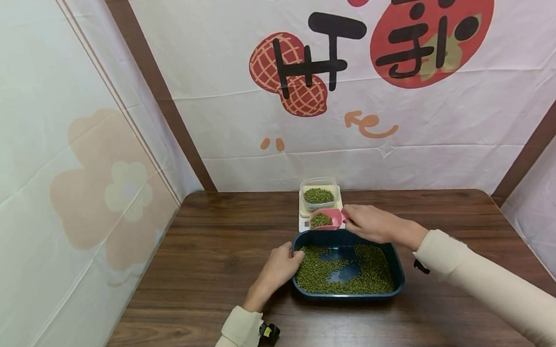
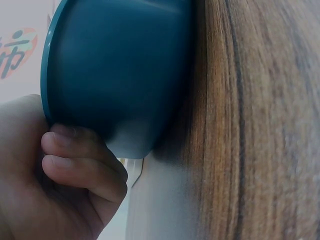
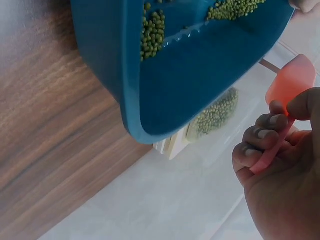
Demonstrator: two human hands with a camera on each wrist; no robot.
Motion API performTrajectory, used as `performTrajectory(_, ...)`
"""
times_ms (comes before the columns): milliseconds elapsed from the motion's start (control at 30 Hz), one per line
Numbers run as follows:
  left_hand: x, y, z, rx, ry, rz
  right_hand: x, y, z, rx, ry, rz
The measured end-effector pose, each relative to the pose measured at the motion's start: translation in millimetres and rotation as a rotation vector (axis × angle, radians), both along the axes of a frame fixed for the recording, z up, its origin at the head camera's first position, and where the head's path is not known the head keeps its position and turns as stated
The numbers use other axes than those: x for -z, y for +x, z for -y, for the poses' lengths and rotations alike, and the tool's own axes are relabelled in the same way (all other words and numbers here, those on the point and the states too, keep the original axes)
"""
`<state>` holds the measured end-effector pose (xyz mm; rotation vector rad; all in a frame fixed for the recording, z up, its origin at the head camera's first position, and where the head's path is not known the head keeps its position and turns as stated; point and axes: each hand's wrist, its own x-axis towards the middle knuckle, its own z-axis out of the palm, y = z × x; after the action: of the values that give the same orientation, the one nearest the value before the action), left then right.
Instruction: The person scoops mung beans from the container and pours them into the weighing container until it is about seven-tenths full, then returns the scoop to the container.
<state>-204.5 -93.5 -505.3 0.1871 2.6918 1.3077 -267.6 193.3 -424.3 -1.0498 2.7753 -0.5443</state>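
Head view: left hand (image 1: 279, 265) has its fingers curled round the rim on the left side of the blue tub (image 1: 349, 296), and the right hand (image 1: 371, 222) grips the handle of a pink scoop (image 1: 337, 214) loaded with mung beans (image 1: 320, 220). Scoop's just past the tub's far edge, near the clear plastic container (image 1: 336, 186), which sits on what looks like a white kitchen scale (image 1: 303, 227) on the counter (image 1: 216, 253). Can't really tell how high the scoop is, or if it's touching anything underneath. My two cents: carry it level, get its lip over the container, then tip slowly so nothing bounces out. A firm left grip should stop the tub sliding.
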Motion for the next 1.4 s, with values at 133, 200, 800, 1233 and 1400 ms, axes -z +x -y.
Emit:
performTrajectory(133,-1.4,0.9,0.3,-0.001,-0.002,0.002,-2.5,-4.3,-0.1,0.013,-0.008,0.001)
performTrajectory(200,-1.9,1.1,0.3,-0.001,-0.002,0.003,-3.9,-6.4,-0.1,0.025,-0.008,0.005)
performTrajectory(800,-1.9,1.3,0.0,-0.001,0.003,0.005,-11.2,-22.4,-1.3,0.134,-0.023,0.036)
performTrajectory(1233,-3.9,2.4,-0.7,-0.017,-0.010,0.002,-13.8,-35.0,-3.6,0.122,-0.008,-0.028)
performTrajectory(1400,-2.6,2.0,0.1,-0.014,-0.004,0.005,-14.8,-39.1,-3.6,0.133,-0.007,-0.036)
